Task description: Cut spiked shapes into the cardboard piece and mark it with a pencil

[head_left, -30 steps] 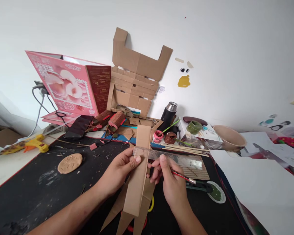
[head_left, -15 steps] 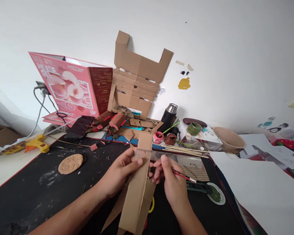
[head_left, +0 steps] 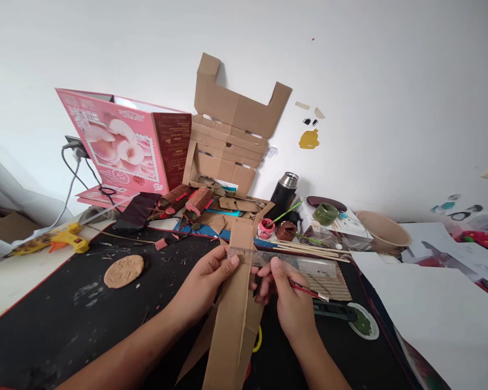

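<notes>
A long folded cardboard strip (head_left: 226,319) stands on end toward me in the middle, more loose cardboard showing beneath it. Across it lies a clear plastic ruler (head_left: 309,265), reaching out to the right. My left hand (head_left: 205,279) is closed on the strip's left edge, its thumb pressing the ruler's left end against the cardboard. Just right of the strip, my right hand (head_left: 288,295) is closed around a thin red-and-black pencil (head_left: 307,290), whose pale blunt end points right. The pencil's other end is hidden by the fingers. The right thumb is close to the ruler's lower edge.
A round clay-coloured disc (head_left: 124,271) lies on the black mat (head_left: 65,325), with a yellow glue gun (head_left: 71,241) beyond it. A box cutter (head_left: 333,310), green paint dish (head_left: 364,320), paint jars (head_left: 287,231) and a flask (head_left: 284,192) stand right.
The whole view has shifted slightly, with things appearing a little further right. Both hands keep their grips on the cardboard, ruler and pencil; the cardboard's near end now runs out of view.
</notes>
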Tool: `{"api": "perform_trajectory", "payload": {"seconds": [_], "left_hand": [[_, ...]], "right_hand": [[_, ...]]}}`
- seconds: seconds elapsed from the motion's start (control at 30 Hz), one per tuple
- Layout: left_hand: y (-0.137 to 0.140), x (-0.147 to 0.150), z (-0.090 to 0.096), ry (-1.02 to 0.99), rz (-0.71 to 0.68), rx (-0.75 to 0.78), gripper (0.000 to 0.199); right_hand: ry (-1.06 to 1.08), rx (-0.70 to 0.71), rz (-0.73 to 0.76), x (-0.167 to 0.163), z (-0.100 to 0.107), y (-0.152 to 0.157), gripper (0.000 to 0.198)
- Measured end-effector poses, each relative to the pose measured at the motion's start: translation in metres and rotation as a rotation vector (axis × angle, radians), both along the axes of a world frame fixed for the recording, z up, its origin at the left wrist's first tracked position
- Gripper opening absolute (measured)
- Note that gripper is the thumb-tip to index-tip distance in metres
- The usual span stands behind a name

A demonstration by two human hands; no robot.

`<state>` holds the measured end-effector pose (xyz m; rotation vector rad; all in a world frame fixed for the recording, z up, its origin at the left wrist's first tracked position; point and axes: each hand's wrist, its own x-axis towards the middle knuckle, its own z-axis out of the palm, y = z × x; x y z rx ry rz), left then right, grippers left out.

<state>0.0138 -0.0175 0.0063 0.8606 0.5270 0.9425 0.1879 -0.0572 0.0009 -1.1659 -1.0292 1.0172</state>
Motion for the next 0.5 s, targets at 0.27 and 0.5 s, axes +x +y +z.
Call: {"api": "perform_trajectory", "payload": {"seconds": [0.27,0.5], "left_hand": [[-0.0005,0.0010,0.0006,0.049,-0.010,0.008,0.036],[-0.0017,0.0009,0.0036,0.050,0.001,0.009,0.038]], "right_hand": [[0.008,-0.001,0.000,-0.0015,-0.0022,0.0009,0.063],[-0.003,-0.003,-0.004,-0.0038,0.0005,0.0003,0.063]]}}
